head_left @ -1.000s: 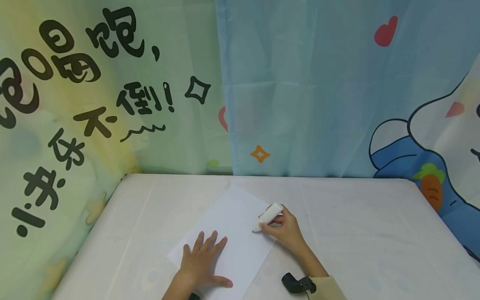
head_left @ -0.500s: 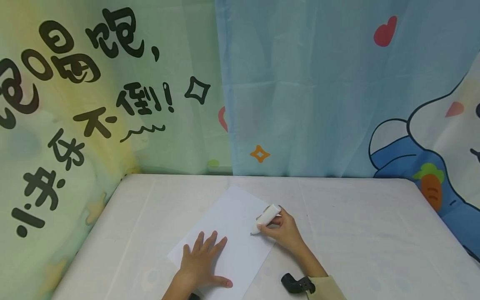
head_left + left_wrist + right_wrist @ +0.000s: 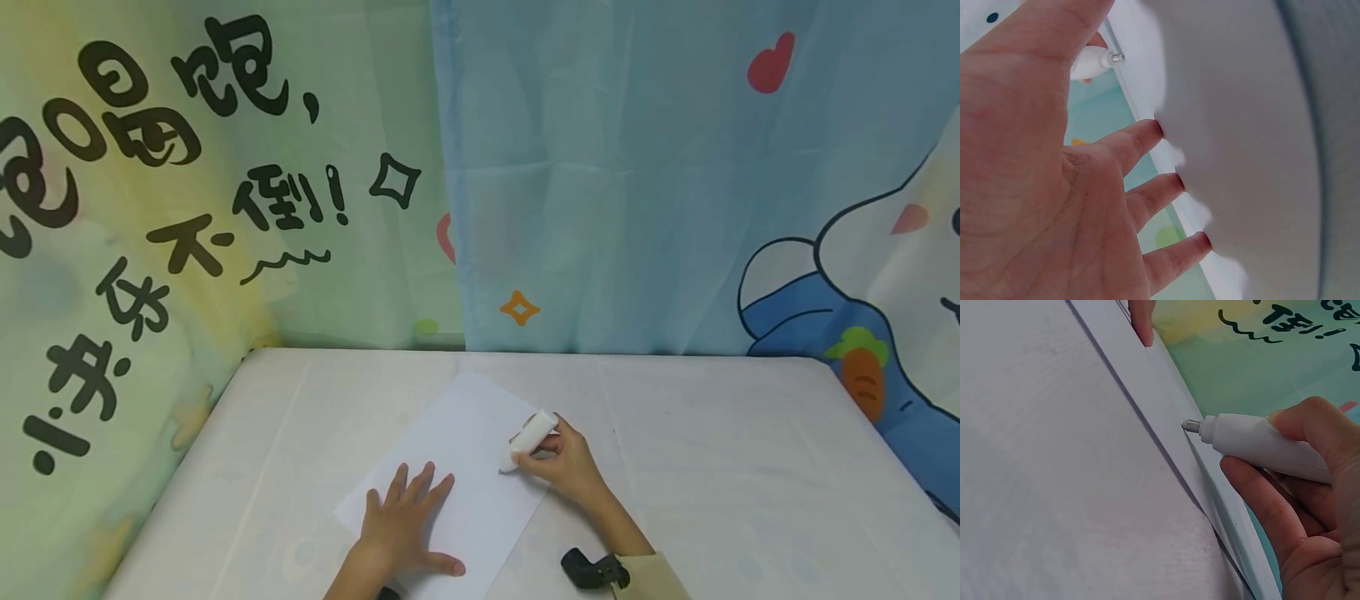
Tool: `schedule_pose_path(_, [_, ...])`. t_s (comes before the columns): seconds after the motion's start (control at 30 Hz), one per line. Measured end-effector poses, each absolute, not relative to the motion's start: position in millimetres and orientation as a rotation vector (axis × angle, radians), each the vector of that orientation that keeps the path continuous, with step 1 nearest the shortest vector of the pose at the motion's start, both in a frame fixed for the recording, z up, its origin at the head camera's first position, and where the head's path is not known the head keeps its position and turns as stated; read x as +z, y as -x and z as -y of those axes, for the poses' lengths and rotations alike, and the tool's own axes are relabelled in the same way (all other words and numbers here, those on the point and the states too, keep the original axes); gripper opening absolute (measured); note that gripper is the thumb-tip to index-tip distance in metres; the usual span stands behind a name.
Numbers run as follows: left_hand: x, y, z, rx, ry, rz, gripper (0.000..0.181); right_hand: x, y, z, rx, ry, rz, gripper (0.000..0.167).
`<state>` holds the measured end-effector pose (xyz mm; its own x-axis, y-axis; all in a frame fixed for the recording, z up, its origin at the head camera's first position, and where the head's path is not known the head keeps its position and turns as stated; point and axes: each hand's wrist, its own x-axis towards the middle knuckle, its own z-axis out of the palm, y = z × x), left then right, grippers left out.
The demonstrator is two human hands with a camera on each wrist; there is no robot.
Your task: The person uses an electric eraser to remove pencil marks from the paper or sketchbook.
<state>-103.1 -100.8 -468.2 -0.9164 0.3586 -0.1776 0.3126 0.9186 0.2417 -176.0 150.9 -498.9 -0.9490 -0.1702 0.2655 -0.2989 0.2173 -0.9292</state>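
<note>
A sheet of white paper (image 3: pixel 450 433) lies turned at an angle on the white-covered table. My left hand (image 3: pixel 401 529) rests on its near-left part with fingers spread; the left wrist view shows the fingertips (image 3: pixel 1202 241) touching the sheet. Over the paper's right side, my right hand (image 3: pixel 573 467) pinches a thick white correction pen (image 3: pixel 536 432) between thumb and fingers. The pen slants with its metal tip (image 3: pixel 1191 425) down and to the left, at or just above the sheet; exact contact is hard to tell. I can make out no mark on the paper.
White cloth covers the table (image 3: pixel 720 467), whose far edge meets a printed curtain (image 3: pixel 600 208) behind. A black device (image 3: pixel 592 570) is strapped to the right wrist by a beige sleeve (image 3: pixel 651 577).
The right hand and the correction pen have slid slightly toward me and to the left across the paper. My left hand and the sheet have stayed put.
</note>
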Motion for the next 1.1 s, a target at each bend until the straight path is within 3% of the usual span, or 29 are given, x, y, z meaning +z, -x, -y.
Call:
schedule_pose_path(0.27, [-469.2, 103.4, 100.7, 0.324, -0.497, -2.858, 0.104, -499.0, 178.1, -154.1, 1.866, -0.389, 2.34, 0.044])
schedule_pose_path(1.1, [-469.5, 102.7, 101.4, 0.317, -0.517, -2.859, 0.105, -497.1, 173.9, -151.1, 1.875, -0.544, 2.367, 0.043])
